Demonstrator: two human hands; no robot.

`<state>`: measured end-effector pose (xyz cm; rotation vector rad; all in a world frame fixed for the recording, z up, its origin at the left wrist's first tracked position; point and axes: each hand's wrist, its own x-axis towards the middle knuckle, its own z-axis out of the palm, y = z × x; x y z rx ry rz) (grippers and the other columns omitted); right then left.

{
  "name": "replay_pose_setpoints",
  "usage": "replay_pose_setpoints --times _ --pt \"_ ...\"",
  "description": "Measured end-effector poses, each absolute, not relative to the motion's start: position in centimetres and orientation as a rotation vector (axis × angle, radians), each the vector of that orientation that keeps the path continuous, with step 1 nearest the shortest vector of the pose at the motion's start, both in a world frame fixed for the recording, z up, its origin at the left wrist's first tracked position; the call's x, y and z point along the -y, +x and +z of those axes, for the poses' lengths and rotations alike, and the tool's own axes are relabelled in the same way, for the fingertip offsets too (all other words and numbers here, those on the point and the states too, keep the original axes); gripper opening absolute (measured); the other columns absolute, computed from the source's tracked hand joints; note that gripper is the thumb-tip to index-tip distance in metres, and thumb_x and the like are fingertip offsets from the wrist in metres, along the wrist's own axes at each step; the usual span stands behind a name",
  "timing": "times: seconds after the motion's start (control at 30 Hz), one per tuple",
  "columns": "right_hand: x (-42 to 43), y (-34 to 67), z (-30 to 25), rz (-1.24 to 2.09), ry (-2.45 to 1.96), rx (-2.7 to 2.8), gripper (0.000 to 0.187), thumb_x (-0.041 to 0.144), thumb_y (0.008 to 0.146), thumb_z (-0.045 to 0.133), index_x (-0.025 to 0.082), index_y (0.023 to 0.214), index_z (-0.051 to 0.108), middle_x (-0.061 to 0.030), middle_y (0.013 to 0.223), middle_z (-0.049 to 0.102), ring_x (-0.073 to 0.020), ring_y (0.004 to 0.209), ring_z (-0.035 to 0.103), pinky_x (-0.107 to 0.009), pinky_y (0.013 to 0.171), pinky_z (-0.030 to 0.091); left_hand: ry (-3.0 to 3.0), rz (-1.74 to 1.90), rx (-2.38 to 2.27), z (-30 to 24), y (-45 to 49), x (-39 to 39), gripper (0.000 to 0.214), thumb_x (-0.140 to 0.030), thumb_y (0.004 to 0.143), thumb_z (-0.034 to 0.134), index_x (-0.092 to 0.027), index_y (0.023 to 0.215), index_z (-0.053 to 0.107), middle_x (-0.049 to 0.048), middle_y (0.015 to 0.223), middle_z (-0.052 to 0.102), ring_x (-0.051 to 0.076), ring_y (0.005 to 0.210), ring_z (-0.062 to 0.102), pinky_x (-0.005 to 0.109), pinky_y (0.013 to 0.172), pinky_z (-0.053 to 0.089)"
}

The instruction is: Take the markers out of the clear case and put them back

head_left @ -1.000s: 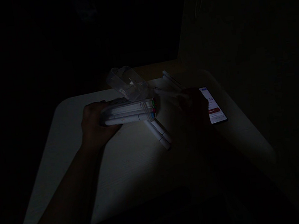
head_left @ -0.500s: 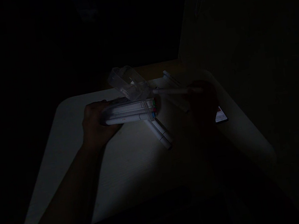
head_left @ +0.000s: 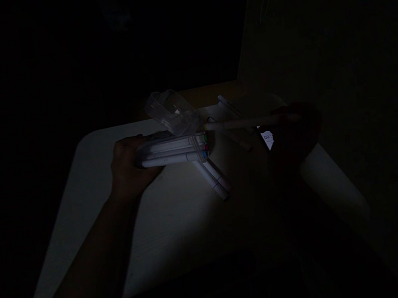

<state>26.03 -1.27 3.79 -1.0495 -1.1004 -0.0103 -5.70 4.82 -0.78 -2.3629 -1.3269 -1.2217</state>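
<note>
The scene is very dark. My left hand [head_left: 128,165] is closed around the end of a clear case of white markers [head_left: 173,151] lying on its side on a pale table [head_left: 165,226]; the case's clear lid [head_left: 172,109] stands open above it. My right hand [head_left: 294,131] pinches one white marker [head_left: 239,123], held level with its tip just at the case's open end. Two more markers [head_left: 214,176] lie on the table below the case's mouth.
A lit phone [head_left: 268,139] lies on the table, mostly hidden behind my right hand. Another marker [head_left: 228,106] rests near the table's far edge. A wall stands close on the right, and beyond the table all is black.
My right hand has moved to the right, drawing the single marker with it away from the case's mouth and covering most of the phone. My left hand and the case stayed still.
</note>
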Motion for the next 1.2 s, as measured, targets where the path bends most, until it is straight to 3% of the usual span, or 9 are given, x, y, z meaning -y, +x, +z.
replay_pose_setpoints --times 0.23,0.83,1.0,1.2 --pt "1.7 25.1 4.4 -0.004 -0.930 1.019 0.020 0.029 0.084 0.051 0.024 0.101 0.043 -0.0012 0.088 0.053 -0.0126 0.076 0.060 -0.026 0.058 0.052 -2.378 -1.240 1.280 -0.6 -5.7 -4.8 0.063 -0.038 0.059 0.075 -0.021 0.115 0.052 0.0088 0.112 0.055 0.023 0.107 0.053 0.038 0.089 0.045" --pt "1.7 24.1 3.1 -0.121 -1.166 1.220 0.022 0.042 0.090 0.036 0.025 0.104 0.040 -0.0042 0.090 0.051 -0.0124 0.073 0.057 -0.028 0.057 0.051 -2.377 -1.224 1.300 0.0 -5.3 -4.4 0.059 -0.041 0.061 0.073 -0.023 0.113 0.053 0.0085 0.112 0.056 0.023 0.106 0.054 0.037 0.090 0.045" --pt "1.7 23.5 2.7 0.046 -1.157 1.205 0.025 0.041 0.090 0.034 0.025 0.109 0.040 -0.0038 0.093 0.052 -0.0113 0.069 0.057 -0.026 0.054 0.050 -2.373 -1.260 1.218 0.0 -5.3 -4.5 0.060 -0.039 0.060 0.074 -0.022 0.114 0.053 0.0089 0.111 0.055 0.022 0.105 0.055 0.036 0.088 0.047" --pt "2.2 23.1 2.3 0.207 -1.246 1.255 0.025 0.037 0.088 0.038 0.023 0.108 0.047 -0.0053 0.098 0.055 -0.0139 0.078 0.059 -0.030 0.063 0.050 -2.390 -1.226 1.252 0.0 -5.3 -4.5 0.059 -0.040 0.062 0.073 -0.022 0.114 0.053 0.0090 0.111 0.056 0.022 0.106 0.053 0.036 0.089 0.046"
